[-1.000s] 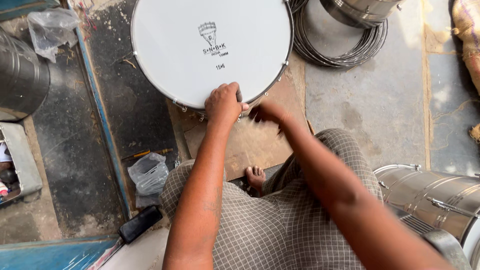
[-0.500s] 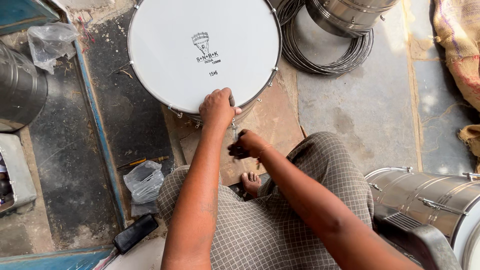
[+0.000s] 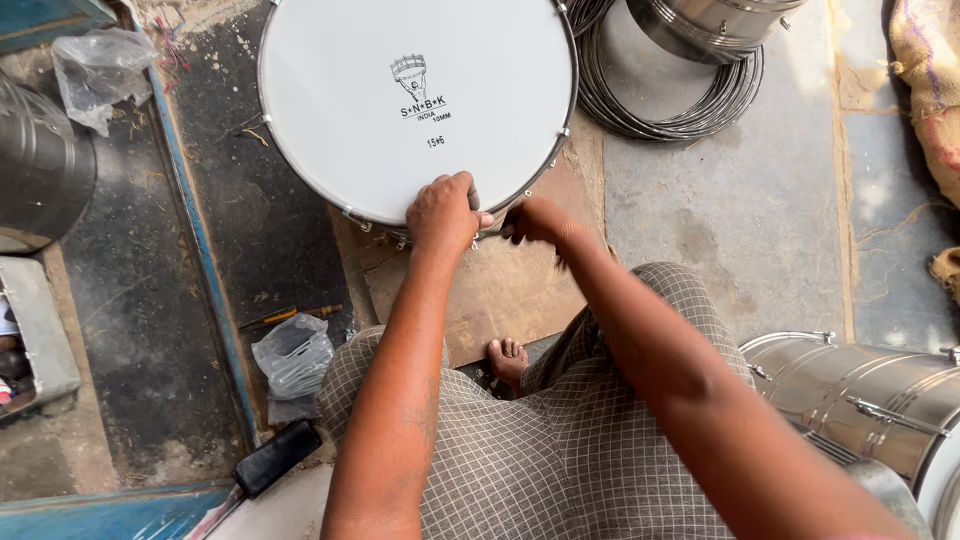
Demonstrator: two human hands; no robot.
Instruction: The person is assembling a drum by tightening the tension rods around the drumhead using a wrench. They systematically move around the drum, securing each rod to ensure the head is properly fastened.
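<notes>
Now left hand (image 3: 440, 213) grip pressing white drum (image 3: 415, 100) rim, right hand (image 3: 535, 220) blurred, grip unclear

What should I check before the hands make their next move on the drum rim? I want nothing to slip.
1. Left hand braced on the near rim of the drum: ok.
2. Right hand at the rim beside it: ok, but motion-blurred.
3. What the right hand holds: cannot tell.
4. Drum resting flat on the brown board: ok.
5. Bare foot lies apart from the rim: ok.
6. Stack of metal hoops lies apart from the drum: cannot tell, edges look close.
</notes>
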